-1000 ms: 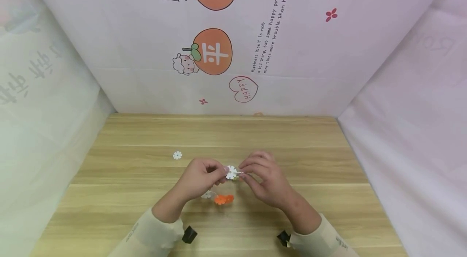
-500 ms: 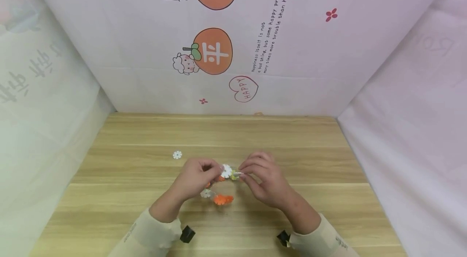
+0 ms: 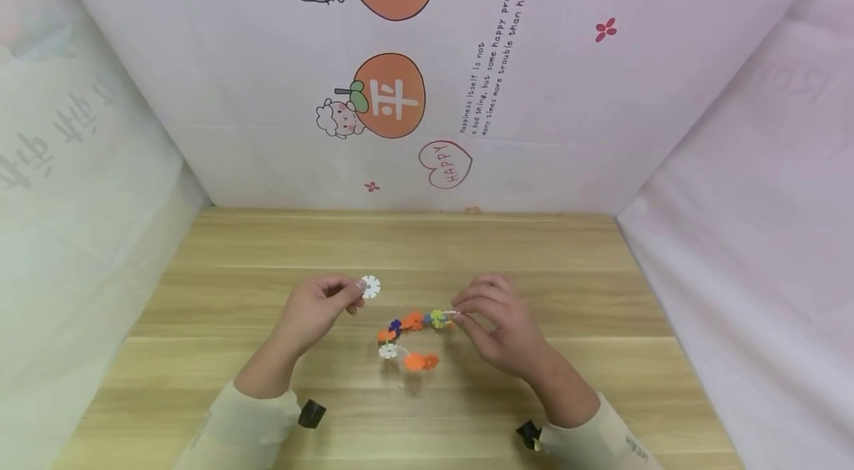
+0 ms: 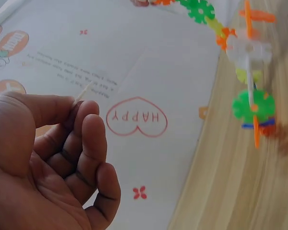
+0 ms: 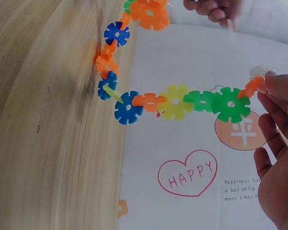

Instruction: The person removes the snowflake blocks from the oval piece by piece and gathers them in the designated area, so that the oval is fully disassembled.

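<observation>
My left hand (image 3: 310, 314) pinches a white snowflake disc (image 3: 371, 287) between thumb and fingers, left of the chain. In the left wrist view that disc shows only as a thin edge (image 4: 83, 92). My right hand (image 3: 497, 322) pinches the white end disc (image 5: 258, 73) of a curved chain of interlocked snowflake discs (image 3: 414, 320). Orange, blue, yellow and green discs (image 5: 231, 104) make up the chain, with white ones among them. It bends round in a hook, its free orange end (image 3: 415, 362) toward the front.
A wood-grain table (image 3: 534, 255) lies beneath the hands. White printed cloth (image 3: 534, 84) rises behind it, with cloth walls on the left (image 3: 87, 233) and right (image 3: 747, 233). A black wrist mount (image 3: 311, 414) sits by the left sleeve.
My left hand has drawn the white disc away from the chain's end, leftward and back, uncovering the chain. The loose disc on the table is now out of sight by that hand. The right hand has shifted slightly right.
</observation>
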{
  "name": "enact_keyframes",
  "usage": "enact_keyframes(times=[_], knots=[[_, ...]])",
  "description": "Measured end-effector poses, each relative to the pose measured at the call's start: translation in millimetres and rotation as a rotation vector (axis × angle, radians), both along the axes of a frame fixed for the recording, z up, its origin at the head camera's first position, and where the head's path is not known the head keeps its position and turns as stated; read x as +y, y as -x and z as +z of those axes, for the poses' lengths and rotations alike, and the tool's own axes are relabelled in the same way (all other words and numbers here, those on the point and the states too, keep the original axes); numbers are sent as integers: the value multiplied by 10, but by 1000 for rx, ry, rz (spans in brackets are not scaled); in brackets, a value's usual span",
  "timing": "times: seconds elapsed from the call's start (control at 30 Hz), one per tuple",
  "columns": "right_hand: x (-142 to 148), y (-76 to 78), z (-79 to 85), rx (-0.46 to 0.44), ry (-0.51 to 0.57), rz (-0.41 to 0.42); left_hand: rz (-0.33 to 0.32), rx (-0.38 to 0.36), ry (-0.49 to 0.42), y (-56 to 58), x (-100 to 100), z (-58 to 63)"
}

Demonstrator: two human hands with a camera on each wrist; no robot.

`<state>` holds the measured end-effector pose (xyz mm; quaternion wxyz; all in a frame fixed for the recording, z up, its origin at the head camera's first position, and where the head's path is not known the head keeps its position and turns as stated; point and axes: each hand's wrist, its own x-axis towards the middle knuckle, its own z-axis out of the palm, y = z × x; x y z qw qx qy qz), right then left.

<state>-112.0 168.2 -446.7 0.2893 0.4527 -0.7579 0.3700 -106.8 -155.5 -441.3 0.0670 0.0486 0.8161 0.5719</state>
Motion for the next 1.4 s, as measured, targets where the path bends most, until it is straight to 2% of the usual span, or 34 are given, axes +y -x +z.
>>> enact_keyframes(times=[0.27,0.53,0.7,0.97,1.27,1.4], knots=[[-2,-6,-7,-1,-4,-3,78,-19,54,100,-202,-133],[-13,-10,6,-2,-5,-7,156,13,121,188,-403,-228],[-14,-18,13,-7,-8,-10,207,-26,168,227,-535,-278],[-8,-25,17,1,-11,-6,236,-63,230,300,-719,-368],[-14,-22,18,14,-9,-1,279,-51,245,375,-884,-565],[-23,-15,30,25,-13,0,296,-64,272,391,-934,-610]])
